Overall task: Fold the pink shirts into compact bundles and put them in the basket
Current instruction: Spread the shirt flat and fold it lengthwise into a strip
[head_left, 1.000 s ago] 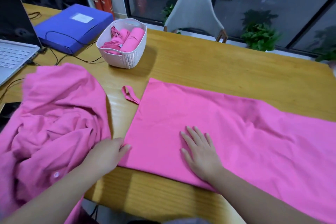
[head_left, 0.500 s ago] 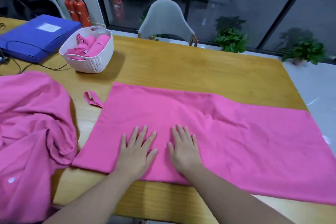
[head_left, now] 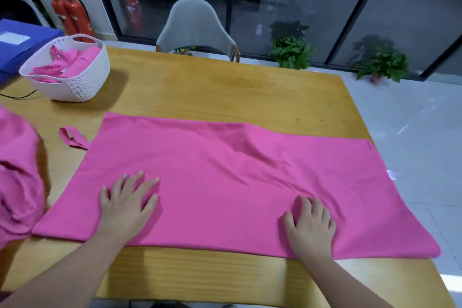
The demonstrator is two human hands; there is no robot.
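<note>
Pink shirt: laid flat across wooden table, right end overhanging table edge; bare wood left behind it. L hand & R hand: fingers spread, pressed flat on near hem, nothing grasped. Vs 0.5 s prior: hands were moved well apart. White basket, rolled pink bundles inside, far-left. Crumpled shirt pile at left edge.
</note>
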